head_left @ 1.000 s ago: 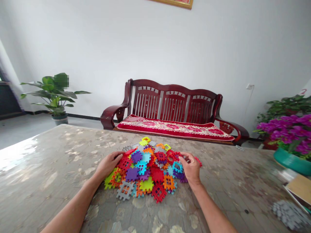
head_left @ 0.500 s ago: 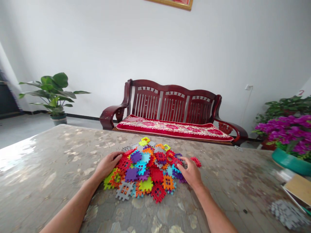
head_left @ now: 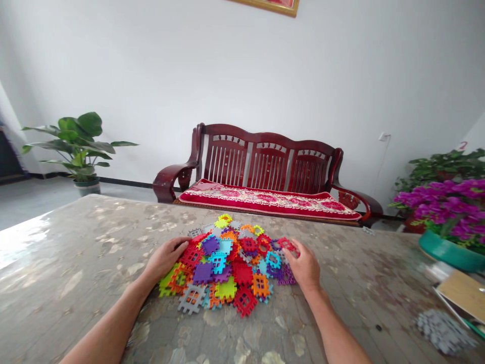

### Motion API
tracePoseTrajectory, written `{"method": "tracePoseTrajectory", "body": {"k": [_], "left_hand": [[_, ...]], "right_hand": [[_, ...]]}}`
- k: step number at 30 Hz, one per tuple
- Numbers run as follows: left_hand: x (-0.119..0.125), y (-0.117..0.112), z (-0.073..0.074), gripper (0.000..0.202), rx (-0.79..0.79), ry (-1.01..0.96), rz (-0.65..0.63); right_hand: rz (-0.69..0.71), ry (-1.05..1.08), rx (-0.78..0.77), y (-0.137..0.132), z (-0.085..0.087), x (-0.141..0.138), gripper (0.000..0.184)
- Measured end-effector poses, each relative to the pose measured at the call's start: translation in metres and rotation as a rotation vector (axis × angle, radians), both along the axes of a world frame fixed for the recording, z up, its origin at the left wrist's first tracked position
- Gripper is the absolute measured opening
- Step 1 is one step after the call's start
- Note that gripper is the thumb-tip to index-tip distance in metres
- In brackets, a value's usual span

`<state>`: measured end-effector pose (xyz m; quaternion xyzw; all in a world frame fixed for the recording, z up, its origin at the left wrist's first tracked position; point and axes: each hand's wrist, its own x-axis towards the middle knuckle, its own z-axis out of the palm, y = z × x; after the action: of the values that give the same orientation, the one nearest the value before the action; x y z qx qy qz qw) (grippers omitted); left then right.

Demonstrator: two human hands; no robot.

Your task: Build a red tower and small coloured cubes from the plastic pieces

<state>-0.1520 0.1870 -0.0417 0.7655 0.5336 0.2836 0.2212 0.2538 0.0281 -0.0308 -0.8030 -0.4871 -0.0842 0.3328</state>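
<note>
A heap of colourful plastic interlocking tiles with toothed edges lies on the table in front of me, some solid, others with window-like openings. My right hand (head_left: pixel 305 265) is at the heap's right side, thumb and fingers closed on a red interlocking tile (head_left: pixel 287 244). A blue frame tile (head_left: pixel 273 260) and a purple tile (head_left: pixel 286 276) lie close by it. My left hand (head_left: pixel 166 258) rests against the left edge, fingers loosely spread and touching a red window tile (head_left: pixel 192 256). In front are a grey window tile (head_left: pixel 192 299) and a red one (head_left: pixel 245 302).
The patterned table cover (head_left: pixel 94 273) spreads all around the heap. At right are a pile of grey pieces (head_left: pixel 443 331), a cardboard-coloured box (head_left: pixel 464 293) and a teal flower pot (head_left: pixel 450 253). A wooden bench (head_left: pixel 265 164) stands behind the table, with a potted plant (head_left: pixel 86 187) at left.
My right hand has moved slightly right and outward with the red tile, uncovering more of the blue and purple tiles. My left hand stays at the heap's left edge. The view has shifted slightly.
</note>
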Motion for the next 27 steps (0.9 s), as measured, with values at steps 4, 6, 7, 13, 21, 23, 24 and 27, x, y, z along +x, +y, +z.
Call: {"method": "tracePoseTrajectory", "body": {"k": [4,6,7,13,21,23,24,27], "left_hand": [[0.000,0.001,-0.001,0.050,-0.001,-0.006,-0.005],[0.001,-0.001,0.001,0.051,-0.001,-0.002,-0.001],[0.002,-0.002,0.002,0.051,0.001,0.000,0.004],[0.003,-0.005,0.007,0.051,0.010,-0.003,0.006],[0.003,-0.005,0.006,0.052,-0.005,-0.003,-0.008],[0.003,-0.005,0.007,0.052,-0.004,0.001,-0.005],[0.003,-0.005,0.007,0.052,-0.002,0.002,-0.002],[0.004,-0.005,0.008,0.051,0.006,0.002,0.002]], "right_hand": [[-0.196,-0.012,-0.059,-0.011,0.005,0.026,0.054],[-0.263,-0.008,-0.104,-0.016,0.005,0.036,0.055],[-0.284,-0.004,-0.118,-0.018,0.004,0.039,0.055],[-0.281,0.002,-0.136,-0.017,-0.001,0.046,0.058],[-0.298,-0.048,-0.298,-0.014,0.008,0.034,0.069],[-0.308,-0.064,-0.324,-0.014,0.009,0.032,0.069],[-0.308,-0.069,-0.331,-0.014,0.009,0.032,0.069],[-0.295,-0.079,-0.337,-0.015,0.009,0.032,0.068]]}}
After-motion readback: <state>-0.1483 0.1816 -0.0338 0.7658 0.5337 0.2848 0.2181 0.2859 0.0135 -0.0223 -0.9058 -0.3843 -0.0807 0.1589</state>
